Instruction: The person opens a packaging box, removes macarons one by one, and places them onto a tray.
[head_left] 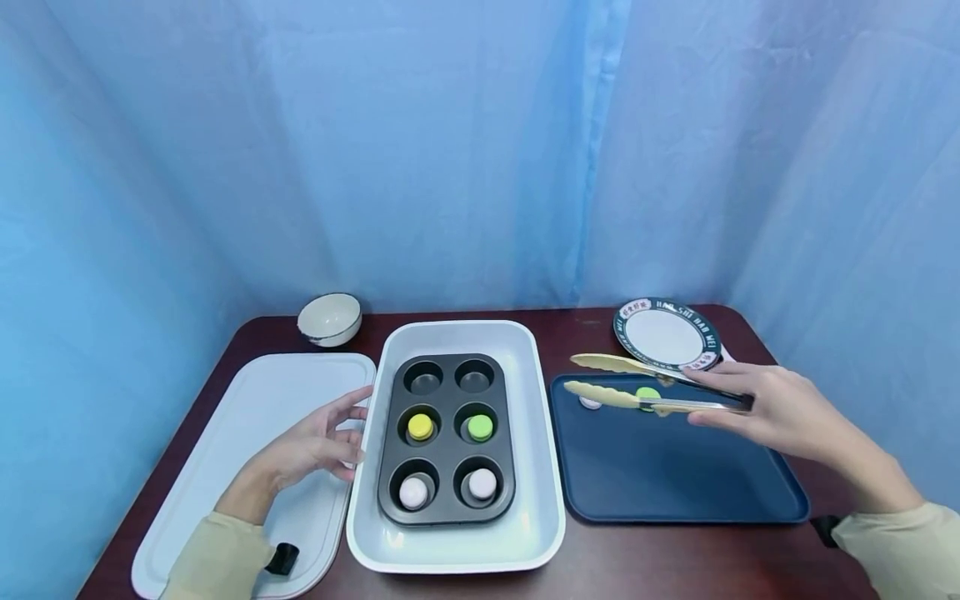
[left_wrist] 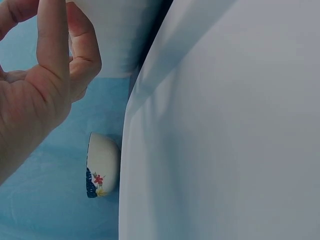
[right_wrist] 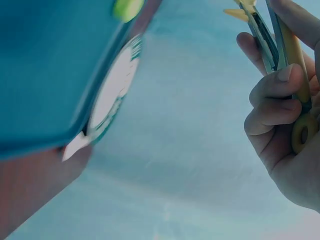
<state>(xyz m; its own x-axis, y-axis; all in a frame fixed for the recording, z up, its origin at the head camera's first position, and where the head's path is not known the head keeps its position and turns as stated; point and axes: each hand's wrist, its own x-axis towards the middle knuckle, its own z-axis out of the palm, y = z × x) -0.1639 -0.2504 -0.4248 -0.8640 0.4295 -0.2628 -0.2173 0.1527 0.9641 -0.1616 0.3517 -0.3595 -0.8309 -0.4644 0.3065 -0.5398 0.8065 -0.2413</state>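
In the head view, my right hand [head_left: 787,412] grips yellow-tipped tongs [head_left: 611,395], their arms spread apart with nothing between the tips. Under the tongs, a green macaron [head_left: 647,392] and a pale macaron [head_left: 590,403] lie on the dark blue tray [head_left: 675,492]. My left hand [head_left: 318,442] is at the left rim of a white basin [head_left: 552,492], fingers loosely extended. A dark muffin tin [head_left: 447,450] sits inside the basin. Its middle cups hold a yellow macaron [head_left: 420,427] and a green one [head_left: 480,428]; two pale macarons [head_left: 482,483] are in the near cups.
A white cutting board [head_left: 247,425] lies left of the basin, under my left forearm. Behind it stands a white bowl [head_left: 330,319], its floral side showing in the left wrist view. A plate with a dark green lettered rim [head_left: 666,333] sits behind the blue tray. Blue curtains surround the table.
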